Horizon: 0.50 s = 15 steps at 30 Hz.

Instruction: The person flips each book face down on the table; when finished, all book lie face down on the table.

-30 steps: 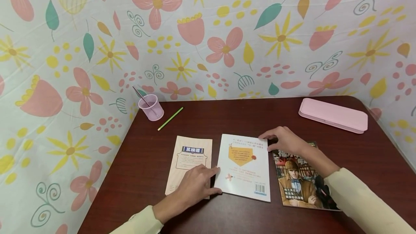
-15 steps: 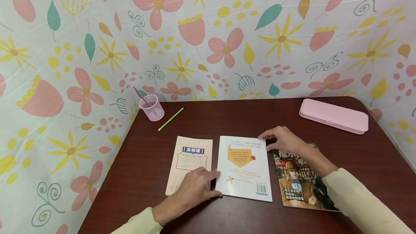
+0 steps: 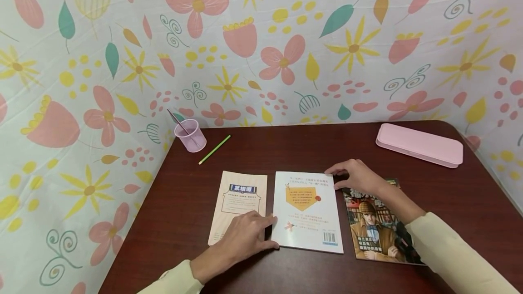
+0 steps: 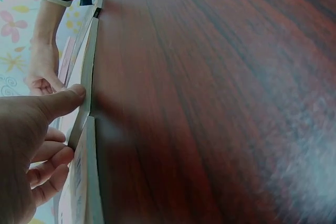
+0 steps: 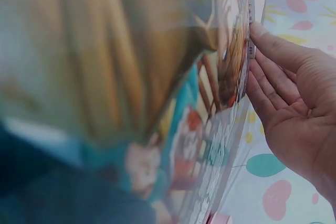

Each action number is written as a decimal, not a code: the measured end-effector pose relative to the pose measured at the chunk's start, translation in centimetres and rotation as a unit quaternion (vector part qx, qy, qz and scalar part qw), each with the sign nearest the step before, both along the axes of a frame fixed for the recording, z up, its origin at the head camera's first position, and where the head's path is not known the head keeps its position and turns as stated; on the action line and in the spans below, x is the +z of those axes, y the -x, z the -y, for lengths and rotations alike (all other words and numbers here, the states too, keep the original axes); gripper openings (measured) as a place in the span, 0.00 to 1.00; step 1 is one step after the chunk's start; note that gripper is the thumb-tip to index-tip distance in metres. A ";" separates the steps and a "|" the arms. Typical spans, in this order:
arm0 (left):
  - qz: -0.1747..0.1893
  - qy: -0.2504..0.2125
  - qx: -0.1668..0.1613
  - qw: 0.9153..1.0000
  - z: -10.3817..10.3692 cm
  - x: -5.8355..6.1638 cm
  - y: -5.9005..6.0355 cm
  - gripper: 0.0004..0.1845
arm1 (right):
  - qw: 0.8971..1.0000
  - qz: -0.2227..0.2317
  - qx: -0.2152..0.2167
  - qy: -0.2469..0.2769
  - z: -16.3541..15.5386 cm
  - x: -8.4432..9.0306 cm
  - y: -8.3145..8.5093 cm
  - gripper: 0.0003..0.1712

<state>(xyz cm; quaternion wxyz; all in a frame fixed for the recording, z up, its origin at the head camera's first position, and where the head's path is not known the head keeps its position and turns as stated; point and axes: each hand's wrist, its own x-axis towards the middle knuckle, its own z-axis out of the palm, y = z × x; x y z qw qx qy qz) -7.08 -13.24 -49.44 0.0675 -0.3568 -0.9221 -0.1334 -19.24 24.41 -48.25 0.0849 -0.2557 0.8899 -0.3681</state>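
Observation:
A white book [image 3: 306, 221] with an orange emblem lies back cover up, mid-table. My left hand [image 3: 247, 235] grips its near left corner; in the left wrist view the thumb [image 4: 68, 100] presses the near edge and the fingers sit at the side. At the far right corner, my right hand [image 3: 359, 178] holds the book between thumb and fingers. The beige book [image 3: 234, 198] lies to the left, partly under my left hand. To the right is an illustrated magazine [image 3: 373, 235] with a man in a checked cap, partly covered by my right forearm.
A pink pencil case [image 3: 418, 144] lies at the back right of the dark wooden table [image 3: 318, 146]. A lilac mesh pen cup [image 3: 191, 137] with a thin stick in it stands at the back left. Beside it lies a green pencil [image 3: 214, 149]. Flower-patterned cloth [image 3: 282, 53] hangs behind.
The white book has turned slightly counter-clockwise, its far edge shifting left and its near right corner shifting right. Both hands have stayed almost in place at its corners.

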 end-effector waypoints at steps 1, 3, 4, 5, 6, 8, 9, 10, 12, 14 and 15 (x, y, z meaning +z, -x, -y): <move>-0.001 0.005 -0.001 1.000 0.1 0.1 0.1 0.35 | 1.000 0.000 0.001 0.002 0.0 0.1 -0.1 0.23; -0.003 0.015 -0.005 1.000 0.2 0.4 0.3 0.35 | 1.000 0.000 0.002 0.003 0.0 0.2 -0.2 0.23; -0.004 0.021 -0.006 1.000 0.3 0.6 0.5 0.35 | 1.000 0.000 0.001 0.003 -0.1 0.2 -0.2 0.24; -0.008 0.026 -0.007 1.000 0.4 0.7 0.7 0.36 | 1.000 0.001 0.002 0.003 -0.1 0.3 -0.3 0.24; -0.010 0.030 -0.008 0.999 0.5 0.9 0.9 0.36 | 1.000 0.001 0.003 0.003 -0.1 0.2 -0.4 0.24; -0.008 0.030 -0.008 1.000 0.9 1.2 1.3 0.36 | 1.000 -0.001 0.003 0.002 -0.1 0.1 -0.5 0.25; -0.004 0.022 -0.008 1.000 1.1 1.4 1.6 0.36 | 1.000 -0.001 0.002 0.002 -0.1 0.1 -0.6 0.26; -0.003 0.017 -0.008 1.000 1.4 1.5 1.9 0.36 | 1.000 -0.005 0.005 0.004 -0.1 0.0 -0.6 0.26; 0.005 -0.001 -0.008 1.000 1.9 1.8 2.5 0.36 | 1.000 -0.010 0.006 0.003 -0.1 -0.1 -0.9 0.27; 0.017 -0.016 -0.008 1.000 2.5 2.1 3.2 0.37 | 1.000 -0.020 0.004 0.001 -0.1 -0.2 -1.2 0.29; 0.025 -0.021 -0.008 0.999 2.8 2.1 3.5 0.38 | 1.000 -0.025 0.004 0.000 -0.1 -0.1 -1.4 0.31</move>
